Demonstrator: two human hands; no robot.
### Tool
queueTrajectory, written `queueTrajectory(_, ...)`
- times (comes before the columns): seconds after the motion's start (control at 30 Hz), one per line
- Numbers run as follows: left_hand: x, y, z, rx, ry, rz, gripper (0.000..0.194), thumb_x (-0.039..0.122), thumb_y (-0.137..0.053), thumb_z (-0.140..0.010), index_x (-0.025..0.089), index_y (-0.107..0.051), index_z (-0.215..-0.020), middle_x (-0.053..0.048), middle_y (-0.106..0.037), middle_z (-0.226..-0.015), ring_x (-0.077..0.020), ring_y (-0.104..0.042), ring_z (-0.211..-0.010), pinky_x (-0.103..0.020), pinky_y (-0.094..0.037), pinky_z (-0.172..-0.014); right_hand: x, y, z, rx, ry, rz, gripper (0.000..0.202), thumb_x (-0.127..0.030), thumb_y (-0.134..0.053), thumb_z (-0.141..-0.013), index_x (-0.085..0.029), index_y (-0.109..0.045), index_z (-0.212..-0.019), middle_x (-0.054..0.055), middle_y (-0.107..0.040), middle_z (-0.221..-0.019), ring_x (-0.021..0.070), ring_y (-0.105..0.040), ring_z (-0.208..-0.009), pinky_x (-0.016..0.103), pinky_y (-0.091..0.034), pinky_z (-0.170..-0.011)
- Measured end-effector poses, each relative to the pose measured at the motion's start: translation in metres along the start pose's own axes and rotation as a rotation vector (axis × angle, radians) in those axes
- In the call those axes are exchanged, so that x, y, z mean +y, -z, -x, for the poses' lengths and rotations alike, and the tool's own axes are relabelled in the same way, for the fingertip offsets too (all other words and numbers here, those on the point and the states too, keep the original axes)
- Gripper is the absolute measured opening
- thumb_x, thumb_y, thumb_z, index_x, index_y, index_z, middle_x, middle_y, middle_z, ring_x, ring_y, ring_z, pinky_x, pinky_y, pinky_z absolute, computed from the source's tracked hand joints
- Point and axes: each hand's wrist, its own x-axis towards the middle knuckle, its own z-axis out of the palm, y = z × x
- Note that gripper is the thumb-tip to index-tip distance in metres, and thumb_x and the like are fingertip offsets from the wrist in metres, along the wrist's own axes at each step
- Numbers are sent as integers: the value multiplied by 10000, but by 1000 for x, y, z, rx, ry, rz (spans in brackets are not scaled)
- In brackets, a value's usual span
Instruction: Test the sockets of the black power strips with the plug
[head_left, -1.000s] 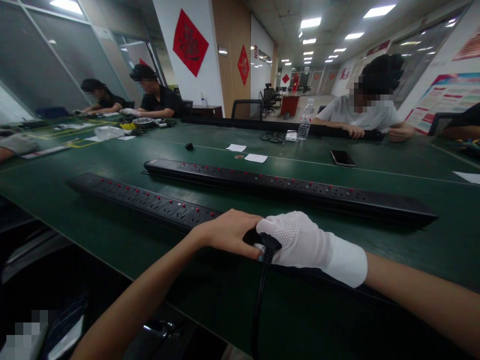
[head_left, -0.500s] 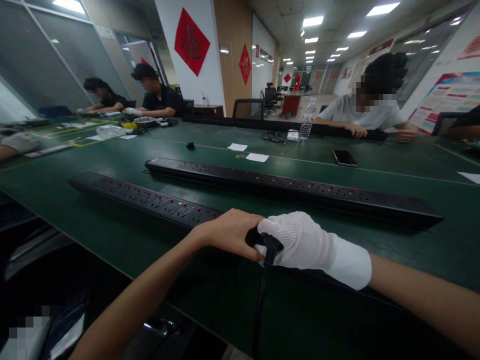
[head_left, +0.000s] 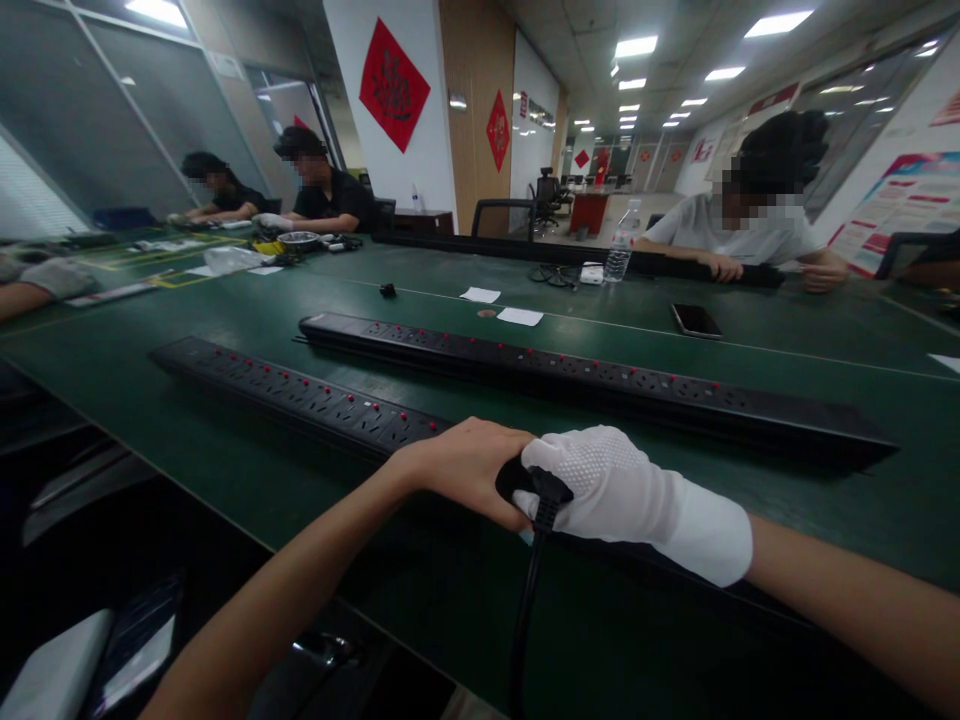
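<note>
My right hand (head_left: 600,480), in a white dotted glove, is closed round a black power plug (head_left: 551,487) whose cable hangs down toward me. My bare left hand (head_left: 476,470) lies over the near power strip (head_left: 300,395), its thumb and fingers curled up against the gloved hand. What its fingertips grip is hidden. This strip is long and black, with a row of sockets and small red switches or lights. Both hands cover its middle. Behind it a second black power strip (head_left: 570,375) lies roughly parallel, untouched.
On the green table (head_left: 247,500) are paper slips (head_left: 520,317), a phone (head_left: 695,320), a water bottle (head_left: 619,245) and a small black part (head_left: 387,290). Across it, a person in a white shirt (head_left: 735,235) holds another black strip. Other people sit at left; a gloved hand (head_left: 52,278) shows there.
The view has shifted slightly, so the scene sits a little further right. Both my hands keep their places at the plug and strip.
</note>
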Motion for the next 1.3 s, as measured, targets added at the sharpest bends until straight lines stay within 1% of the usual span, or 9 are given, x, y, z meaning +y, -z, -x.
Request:
queueTrajectory(0.2,1,1,0,-5,5,1,423,512,-588,-690,197,-543,-967,-24,-623,-999,-189,-591,-875,-261,-413,-738,2,0,1,20,25,-13,329,-475,-444,-807,-182,-585,-861,34,-609,-739,130,-525,-609,247,-325,-538)
queueTrajectory(0.47,3,2,0,-24,39,-13,427,501,-602,-661,200,-540,-957,-21,-627,-983,-196,-592,-872,-257,-413,-745,-2,4,0,-4,-13,-83,256,-416,-479,-791,-181,-576,-820,41,-616,-772,128,-543,-626,241,-348,-556)
queueTrajectory(0.6,3,1,0,-16,34,-31,417,497,-599,-661,200,-538,-948,-20,-628,-979,-194,-593,-863,-252,-412,-732,-2,2,0,-7,-9,-55,260,-426,-473,-796,-189,-575,-832,37,-616,-779,127,-542,-631,241,-331,-553)
queueTrajectory(0.8,1,-1,1,-5,16,-54,443,478,-616,-661,204,-528,-997,-20,-626,-1009,-202,-597,-896,-258,-417,-743,-2,0,0,42,-1,16,296,-456,-451,-809,-189,-576,-833,30,-609,-743,125,-523,-610,245,-301,-540)
queueTrajectory(0.9,1,-1,1,-2,16,-49,470,497,-620,-657,207,-528,-1015,-24,-625,-1027,-204,-597,-899,-263,-417,-740,-3,2,0,40,-6,25,311,-457,-429,-830,-182,-574,-833,31,-615,-744,120,-527,-613,239,-308,-547)
queueTrajectory(1.0,2,-1,1,8,15,-26,510,509,-637,-639,210,-524,-1036,-30,-619,-1062,-205,-588,-930,-269,-411,-774,-6,5,1,23,-12,74,323,-460,-410,-841,-179,-570,-842,38,-622,-755,127,-541,-620,243,-299,-541)
queueTrajectory(1.13,4,0,1,10,12,-28,530,541,-636,-637,210,-521,-1034,-29,-621,-1060,-201,-585,-946,-268,-410,-783,-8,7,2,5,-10,130,288,-433,-420,-831,-180,-554,-858,34,-623,-725,142,-548,-600,252,-281,-515)
queueTrajectory(1.2,5,-1,1,14,11,-54,544,577,-619,-641,209,-522,-1030,-29,-623,-1050,-205,-589,-939,-273,-416,-772,-8,7,3,14,-24,111,255,-410,-427,-830,-184,-546,-843,28,-621,-703,140,-547,-586,248,-288,-510)
queueTrajectory(1.3,5,-2,0,21,21,-97,604,647,-571,-648,204,-515,-1054,-40,-616,-1073,-226,-589,-948,-297,-422,-775,-7,5,3,79,-75,10,222,-366,-414,-843,-187,-529,-778,15,-609,-669,109,-529,-556,227,-317,-516)
